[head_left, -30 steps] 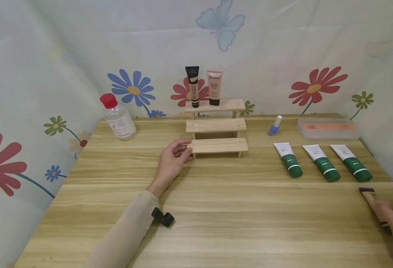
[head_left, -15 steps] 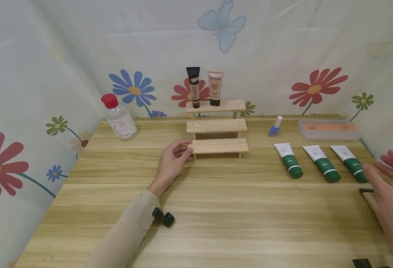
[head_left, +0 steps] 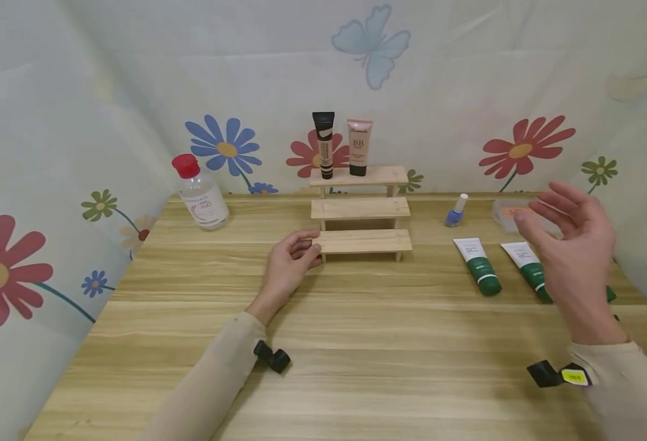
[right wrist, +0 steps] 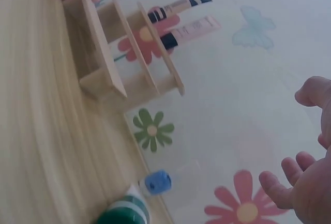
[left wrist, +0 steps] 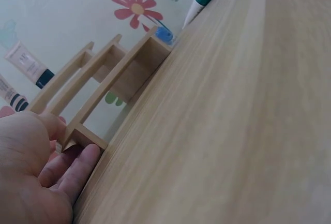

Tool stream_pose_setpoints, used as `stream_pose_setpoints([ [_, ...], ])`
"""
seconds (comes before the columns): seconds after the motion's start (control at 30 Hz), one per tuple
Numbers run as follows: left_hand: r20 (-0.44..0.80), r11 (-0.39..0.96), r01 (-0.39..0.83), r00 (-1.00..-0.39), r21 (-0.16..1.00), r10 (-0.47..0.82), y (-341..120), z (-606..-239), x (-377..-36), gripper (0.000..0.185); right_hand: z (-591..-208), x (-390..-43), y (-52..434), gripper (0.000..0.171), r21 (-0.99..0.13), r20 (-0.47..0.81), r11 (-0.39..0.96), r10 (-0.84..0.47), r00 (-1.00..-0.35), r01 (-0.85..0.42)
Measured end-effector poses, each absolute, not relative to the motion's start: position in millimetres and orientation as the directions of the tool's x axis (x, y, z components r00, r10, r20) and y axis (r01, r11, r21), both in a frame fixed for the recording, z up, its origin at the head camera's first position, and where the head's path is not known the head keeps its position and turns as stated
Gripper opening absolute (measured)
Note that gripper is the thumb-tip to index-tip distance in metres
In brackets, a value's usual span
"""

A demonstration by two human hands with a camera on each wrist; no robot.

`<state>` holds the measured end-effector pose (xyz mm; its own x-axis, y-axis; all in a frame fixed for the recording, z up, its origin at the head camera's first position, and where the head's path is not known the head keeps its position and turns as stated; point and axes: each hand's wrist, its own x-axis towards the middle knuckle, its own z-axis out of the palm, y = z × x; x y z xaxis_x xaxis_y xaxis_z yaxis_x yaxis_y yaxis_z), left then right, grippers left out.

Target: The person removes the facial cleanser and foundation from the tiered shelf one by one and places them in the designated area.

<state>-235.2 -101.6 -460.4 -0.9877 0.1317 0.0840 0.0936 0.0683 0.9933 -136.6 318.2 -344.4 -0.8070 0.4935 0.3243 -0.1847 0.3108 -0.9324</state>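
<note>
My left hand [head_left: 308, 246] holds the left end of the bottom step of a small three-step wooden stand [head_left: 362, 241], thumb on top and fingers curled against its leg [left wrist: 77, 141]. On the top step stand a black-capped tube [head_left: 324, 144] and a pink BB tube [head_left: 359, 147]. My right hand [head_left: 538, 214] hovers in the air with fingers spread and holds nothing. It floats above green-capped white tubes [head_left: 478, 266] that lie on the table, and it hides part of them.
A clear bottle with a red cap [head_left: 201, 193] stands at the back left. A blue nail polish bottle [head_left: 456, 211] and a clear flat box [head_left: 505, 211] sit at the back right. Flowered cloth walls enclose the wooden table [head_left: 384, 343].
My right hand has risen from the table's right front edge, off a brown tube, and moved up and left over the green tubes. The left hand has stayed on the stand.
</note>
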Motion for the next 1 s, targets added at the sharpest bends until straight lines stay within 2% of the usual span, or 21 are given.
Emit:
stream_pose_setpoints([
  [0.2, 0.078, 0.074, 0.088, -0.988, 0.993, 0.131, -101, -461, -236, 0.031, -337, -169, 292, 0.061, -0.901, 0.405, 0.327, 0.404, -0.820, -0.284],
  [0.53, 0.078, 0.077, 0.088, -0.989, 0.993, 0.125, -102, -460, -235, 0.031, -330, -225, 244, 0.062, -0.894, 0.447, 0.111, 0.265, -0.854, -0.433],
  [1.0, 0.075, 0.076, 0.084, -0.989, 0.994, 0.125, -101, -459, -235, 0.031, -330, -272, 197, 0.060, -0.899, 0.437, 0.066, 0.176, -0.882, -0.432],
])
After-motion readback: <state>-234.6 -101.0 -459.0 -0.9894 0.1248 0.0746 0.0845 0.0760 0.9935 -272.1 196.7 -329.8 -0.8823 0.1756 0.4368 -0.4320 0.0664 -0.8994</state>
